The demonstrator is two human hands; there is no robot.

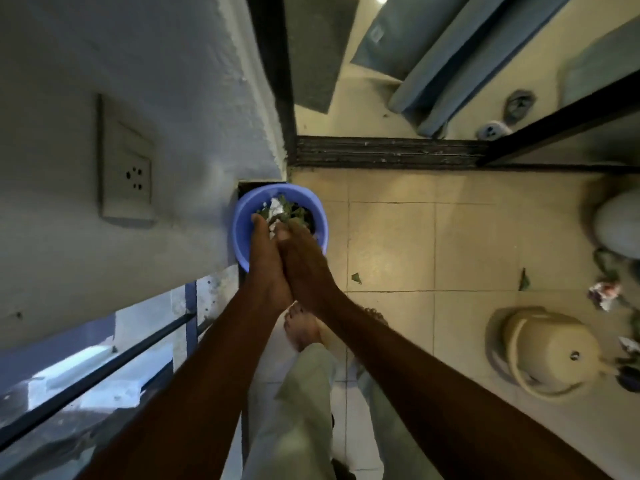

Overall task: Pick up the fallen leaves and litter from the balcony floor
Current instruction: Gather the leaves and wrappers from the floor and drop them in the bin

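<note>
A socket plate (126,168) sits on the left wall. A grey mat (317,53) lies far off, a cream bucket (547,351) near right, slippers (517,105) far right.

On the floor tiles (391,244), at the foot of the wall (138,64) and left of centre: tub (242,244). Above the tub's near rim: left hand (266,258) and right hand (306,268), side by side and touching. At the fingertips, inside the rim's outline: leaves and paper scraps (282,211). On the wall, left of the tub: socket plate (126,161). Beyond the tub, across the floor: door track (384,152); farther beyond it, mat (318,50) and two slippers (517,103). Just right of the hands, on the tiles: loose leaf (356,278). Well to the right: second leaf (524,280) and crumpled paper (604,294). Nearer than the crumpled paper, at right: bucket (543,351). At lower left, below the wall: railing (97,362). Under the forearms: bare feet (301,327).
</note>
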